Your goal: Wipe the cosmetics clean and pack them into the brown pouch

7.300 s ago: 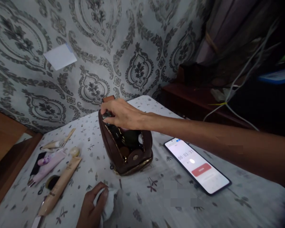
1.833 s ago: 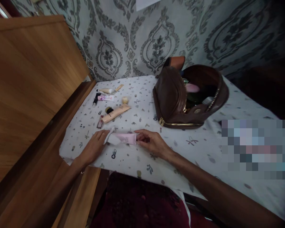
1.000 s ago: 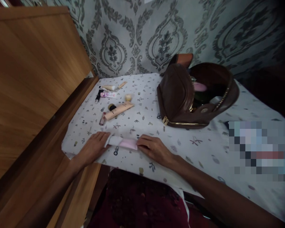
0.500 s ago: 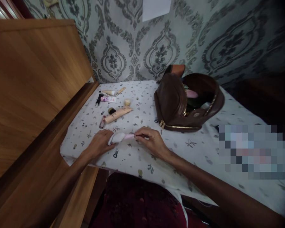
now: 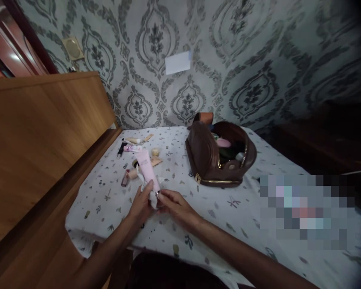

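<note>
Right now, nearest my camera, I have the left hand closed around the lower part of a pink tube, its thumb lying along the front. The right hand meets it there, fingers drawn together on the tube's lower end; whether they grip the tube's cap alone I can't tell. A crumpled white cloth (it could be tissue) is bunched against the tube, between it and the left palm. The tube is held tilted above the patterned tablecloth, so I judge the work on it is under way and unfinished.

Just beyond lie a small reddish bottle and a beige tube, partly hidden by the pink one, then a round cream-coloured item, a purple-and-white tube and a cream tube. Those appear dealt with, being laid out apart from the hands.

Off to the right, the brown bag stands unzipped, with a pink item and others inside, seemingly untouched. Farthest off, a white paper shows against the patterned wall.
</note>
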`<state>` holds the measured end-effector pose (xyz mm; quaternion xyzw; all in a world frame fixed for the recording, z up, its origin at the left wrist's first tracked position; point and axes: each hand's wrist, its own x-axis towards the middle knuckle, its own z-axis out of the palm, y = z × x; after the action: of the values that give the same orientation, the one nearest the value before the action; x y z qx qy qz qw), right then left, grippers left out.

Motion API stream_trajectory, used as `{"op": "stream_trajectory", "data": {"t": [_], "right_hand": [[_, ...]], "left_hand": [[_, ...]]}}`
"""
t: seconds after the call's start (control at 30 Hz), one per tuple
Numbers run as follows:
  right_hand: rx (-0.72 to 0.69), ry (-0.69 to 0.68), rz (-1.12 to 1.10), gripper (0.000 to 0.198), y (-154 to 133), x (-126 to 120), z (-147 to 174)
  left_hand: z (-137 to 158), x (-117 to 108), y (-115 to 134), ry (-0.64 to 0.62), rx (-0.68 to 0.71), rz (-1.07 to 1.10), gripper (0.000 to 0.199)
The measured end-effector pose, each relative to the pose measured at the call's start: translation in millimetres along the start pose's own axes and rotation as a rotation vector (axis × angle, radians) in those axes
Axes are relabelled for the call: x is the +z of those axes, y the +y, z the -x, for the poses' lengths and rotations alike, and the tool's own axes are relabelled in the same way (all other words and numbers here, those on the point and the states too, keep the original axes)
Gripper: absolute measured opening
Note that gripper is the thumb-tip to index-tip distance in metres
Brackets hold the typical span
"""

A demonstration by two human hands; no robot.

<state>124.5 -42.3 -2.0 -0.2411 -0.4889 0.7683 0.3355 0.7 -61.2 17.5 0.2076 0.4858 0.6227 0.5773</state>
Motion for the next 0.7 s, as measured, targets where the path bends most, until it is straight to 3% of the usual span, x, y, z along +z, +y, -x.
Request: {"op": "stream_trajectory", "data": {"t": [0.13,0.3,0.43,0.53,0.7], "right_hand": [[-0.001,0.040,-0.015,0.042,-6,-4,3],[0.030,0.065,0.082,0.043,-1,-13,9],[0.016,0.105,0.101,0.040,2,-14,15],[-0.066,0.200,0.212,0.039,-3,-14,14],[-0.280,0.493,0.707,0.020,-21,-14,12]], "left_hand": [[-2,6,-1,-0.118,-0.021,-0.036,0.059],[-24,14,23,0.016,0.177,-0.001,0.048],[-34,23,42,-0.001,0.251,0.066,0.047],[-25,28,32,-0.022,0.260,0.002,0.052],[-3,32,3,-0.086,0.246,-0.179,0.050]]}}
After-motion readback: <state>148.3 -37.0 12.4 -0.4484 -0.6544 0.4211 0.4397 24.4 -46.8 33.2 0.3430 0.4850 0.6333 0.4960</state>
